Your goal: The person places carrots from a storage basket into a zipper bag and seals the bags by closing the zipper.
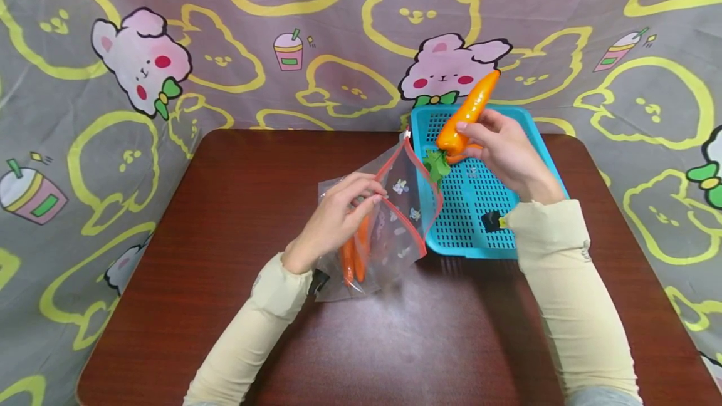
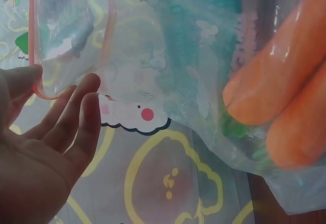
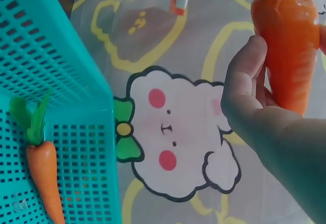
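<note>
My left hand (image 1: 337, 215) pinches the rim of a clear zip bag (image 1: 389, 252) with a red seal strip. The bag's mouth gapes toward the right. Inside it, in the left wrist view, lie orange carrots (image 2: 280, 76). My right hand (image 1: 510, 152) grips a large, glossy, toy-like carrot (image 1: 470, 111) above the basket, its green leafy top pointing down toward the bag's mouth. The teal basket (image 1: 474, 253) holds a smaller carrot (image 3: 43, 168) with green leaves. In the right wrist view, the fingers behind the large carrot are mostly hidden.
A dark reddish-brown table (image 1: 225, 224) carries the bag and basket. Patterned cloth (image 1: 350, 36) with cartoon animals hangs close behind the basket and along both sides.
</note>
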The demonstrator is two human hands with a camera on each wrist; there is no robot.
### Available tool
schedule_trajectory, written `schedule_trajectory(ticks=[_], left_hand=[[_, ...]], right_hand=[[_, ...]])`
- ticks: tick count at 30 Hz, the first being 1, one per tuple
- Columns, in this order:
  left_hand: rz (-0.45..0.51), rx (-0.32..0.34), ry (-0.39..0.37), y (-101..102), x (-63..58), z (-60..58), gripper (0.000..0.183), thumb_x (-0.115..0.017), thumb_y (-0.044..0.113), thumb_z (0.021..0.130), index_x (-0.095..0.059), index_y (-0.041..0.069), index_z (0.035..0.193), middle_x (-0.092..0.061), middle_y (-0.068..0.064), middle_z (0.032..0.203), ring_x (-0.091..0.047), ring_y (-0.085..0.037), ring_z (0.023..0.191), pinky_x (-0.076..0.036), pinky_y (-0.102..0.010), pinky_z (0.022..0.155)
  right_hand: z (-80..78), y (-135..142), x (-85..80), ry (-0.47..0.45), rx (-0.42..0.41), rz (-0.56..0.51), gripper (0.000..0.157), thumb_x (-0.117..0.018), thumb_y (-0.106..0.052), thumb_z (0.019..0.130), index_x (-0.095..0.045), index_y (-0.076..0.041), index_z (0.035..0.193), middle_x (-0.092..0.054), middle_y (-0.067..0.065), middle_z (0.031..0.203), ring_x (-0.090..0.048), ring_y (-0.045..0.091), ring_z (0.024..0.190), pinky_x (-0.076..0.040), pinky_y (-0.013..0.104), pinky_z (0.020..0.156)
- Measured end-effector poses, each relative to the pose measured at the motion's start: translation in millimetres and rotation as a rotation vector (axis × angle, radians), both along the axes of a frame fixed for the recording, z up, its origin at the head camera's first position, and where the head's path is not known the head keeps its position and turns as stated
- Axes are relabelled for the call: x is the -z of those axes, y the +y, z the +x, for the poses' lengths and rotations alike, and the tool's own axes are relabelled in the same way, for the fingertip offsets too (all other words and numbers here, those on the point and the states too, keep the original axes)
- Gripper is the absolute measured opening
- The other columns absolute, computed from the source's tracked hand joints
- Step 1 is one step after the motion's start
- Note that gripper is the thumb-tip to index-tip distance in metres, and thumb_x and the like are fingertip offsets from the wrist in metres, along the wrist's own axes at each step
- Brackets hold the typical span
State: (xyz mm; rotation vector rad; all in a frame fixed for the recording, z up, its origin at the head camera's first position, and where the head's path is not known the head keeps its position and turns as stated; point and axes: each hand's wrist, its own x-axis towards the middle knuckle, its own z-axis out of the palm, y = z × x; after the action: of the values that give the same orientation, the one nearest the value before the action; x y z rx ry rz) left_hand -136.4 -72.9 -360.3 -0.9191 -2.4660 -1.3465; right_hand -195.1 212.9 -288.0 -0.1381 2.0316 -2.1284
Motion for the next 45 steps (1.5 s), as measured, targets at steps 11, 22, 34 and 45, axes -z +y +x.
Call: schedule_trajectory(ticks=[11,22,34,45], left_hand=[[0.021,0.0,0.012,-2,-1.4,0.8,0.015,-0.059,0.016,0.096,-0.067,0.008,0.106,-0.064,-0.005,0.121,-0.06,-0.015,0.111,-0.055,-0.027,0.077],[0.053,0.016,0.048,-3,-1.9,0.1,0.015,-0.062,0.013,0.094,-0.069,0.007,0.107,-0.065,-0.009,0.119,-0.058,-0.017,0.117,-0.055,-0.027,0.076],[0.064,0.023,0.048,-3,-2.7,0.5,0.016,-0.065,0.01,0.092,-0.068,0.005,0.107,-0.066,-0.008,0.117,-0.058,-0.018,0.117,-0.056,-0.029,0.077],[0.055,0.032,0.054,-4,-4.1,0.5,0.016,-0.065,0.013,0.092,-0.068,0.006,0.106,-0.067,-0.005,0.116,-0.056,-0.016,0.121,-0.055,-0.027,0.078]], right_hand=[[10.5,-12,-4.0,-0.007,0.009,0.06,0.06,-0.069,-0.028,0.089,-0.034,-0.006,0.133,-0.053,0.012,0.122,-0.066,0.017,0.095,-0.056,0.021,0.079],[18.4,-23,-2.5,0.067,-0.023,0.431,0.059,-0.066,-0.033,0.091,-0.036,-0.007,0.136,-0.055,0.014,0.124,-0.063,0.017,0.097,-0.056,0.02,0.077],[23.7,-30,-5.1,0.13,-0.039,0.565,0.06,-0.069,-0.033,0.089,-0.04,-0.006,0.134,-0.06,0.015,0.119,-0.062,0.024,0.099,-0.056,0.026,0.077],[24.9,-34,-0.9,0.174,-0.055,0.628,0.062,-0.071,-0.037,0.086,-0.042,-0.007,0.132,-0.061,0.013,0.116,-0.062,0.025,0.098,-0.056,0.032,0.08]])
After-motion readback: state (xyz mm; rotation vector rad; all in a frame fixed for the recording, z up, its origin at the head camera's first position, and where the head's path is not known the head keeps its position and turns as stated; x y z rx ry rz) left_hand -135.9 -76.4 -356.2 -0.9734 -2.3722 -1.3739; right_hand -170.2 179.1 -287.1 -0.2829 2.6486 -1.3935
